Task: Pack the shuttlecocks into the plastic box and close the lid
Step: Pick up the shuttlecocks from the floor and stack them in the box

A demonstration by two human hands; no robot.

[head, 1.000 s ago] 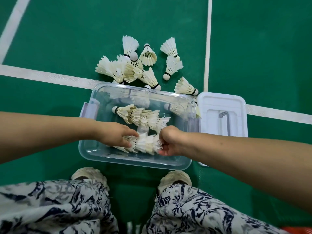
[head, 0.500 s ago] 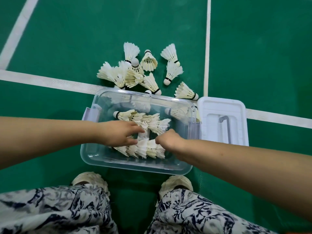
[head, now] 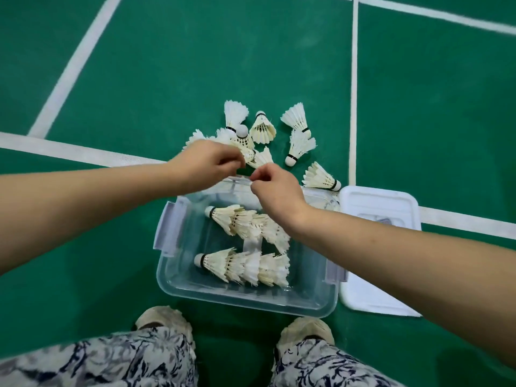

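While left hand (head: 206,166) and right hand (head: 276,191) curl above box (head: 251,300) far rim, hold unclear: shuttlecocks (head: 262,129) light, feathers (head: 296,115) fragile; pinch cork (head: 290,162).

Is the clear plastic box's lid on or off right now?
Off: the white rectangular plastic lid lies flat on the green court floor beside the open-topped clear box.

one clear plastic box (head: 251,298), one white lid (head: 377,202). in the box are two nested rows of shuttlecocks, upper row (head: 245,223) and lower row (head: 243,265); i can't count each. at least eight loose shuttlecocks (head: 300,145) lie on the floor, some hidden under my left hand (head: 203,166) and right hand (head: 276,188). two shoes (head: 163,317).
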